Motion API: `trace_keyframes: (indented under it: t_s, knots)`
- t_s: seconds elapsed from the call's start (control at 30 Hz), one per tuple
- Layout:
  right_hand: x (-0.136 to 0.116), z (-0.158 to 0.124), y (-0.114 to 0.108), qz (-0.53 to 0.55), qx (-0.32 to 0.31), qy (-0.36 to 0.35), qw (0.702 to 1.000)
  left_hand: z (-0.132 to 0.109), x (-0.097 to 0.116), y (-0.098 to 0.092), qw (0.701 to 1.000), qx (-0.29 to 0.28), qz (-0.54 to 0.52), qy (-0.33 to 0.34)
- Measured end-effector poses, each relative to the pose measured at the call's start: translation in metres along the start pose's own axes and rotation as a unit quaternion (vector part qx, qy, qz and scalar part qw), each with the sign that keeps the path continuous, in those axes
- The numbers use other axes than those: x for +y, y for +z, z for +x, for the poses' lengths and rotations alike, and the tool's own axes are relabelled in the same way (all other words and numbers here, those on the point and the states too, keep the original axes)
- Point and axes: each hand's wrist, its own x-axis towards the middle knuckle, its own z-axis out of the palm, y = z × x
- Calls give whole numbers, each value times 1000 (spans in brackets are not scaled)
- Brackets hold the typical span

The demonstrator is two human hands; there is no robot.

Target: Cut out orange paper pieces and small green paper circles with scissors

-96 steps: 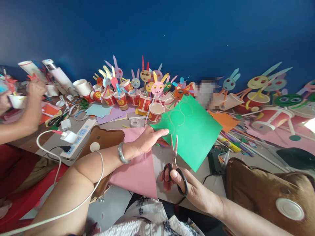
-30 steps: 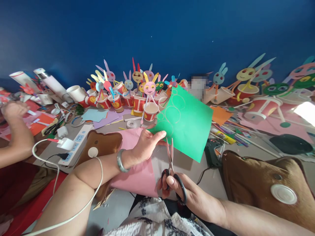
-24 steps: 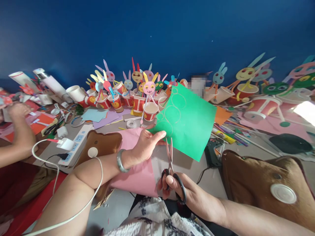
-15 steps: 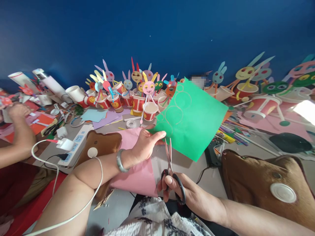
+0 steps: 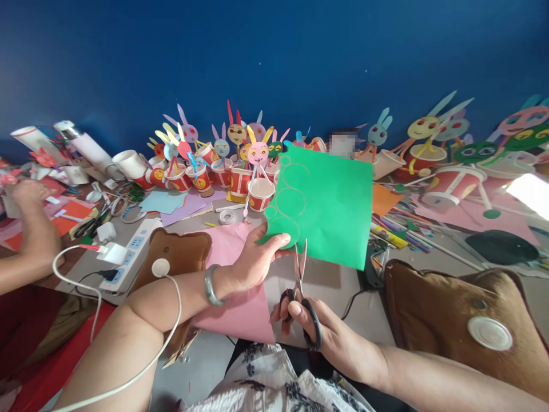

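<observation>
A sheet of green paper (image 5: 334, 200) with several circles drawn in pale outline is raised above the table. My left hand (image 5: 257, 254) pinches its lower left corner, thumb on top, with a bangle on the wrist. In my right hand (image 5: 309, 320) is a pair of scissors (image 5: 299, 274) with black handles. Their blades are parted and point up at the sheet's lower edge, close to my left thumb. Pink paper (image 5: 240, 309) lies on the table beneath my left forearm.
Paper cups with rabbit-faced figures (image 5: 258, 154) line the wall. A power strip (image 5: 132, 254) and brown hand warmer (image 5: 175, 252) lie left; another brown warmer (image 5: 454, 309) lies right. Pens (image 5: 424, 243) are scattered behind it. At far left is another person's arm (image 5: 34, 240).
The green sheet has turned, its right side swinging left, so it now hangs squarer to me. The scissors have shifted slightly, with their blades a little wider apart.
</observation>
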Motion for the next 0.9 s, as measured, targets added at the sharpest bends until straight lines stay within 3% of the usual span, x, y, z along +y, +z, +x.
trace_keyframes:
  t_s: [0.33,0.6,0.9]
  knots:
    - [6,7,0,60,36,6,998,-9,4,2,996,-43,83,-9]
    - [16,12,0,96,79,-88,988,-14,5,3,985,-55,162,-16]
    - [19,16,0,125,88,-115,982,-13,2,2,984,-95,152,-14]
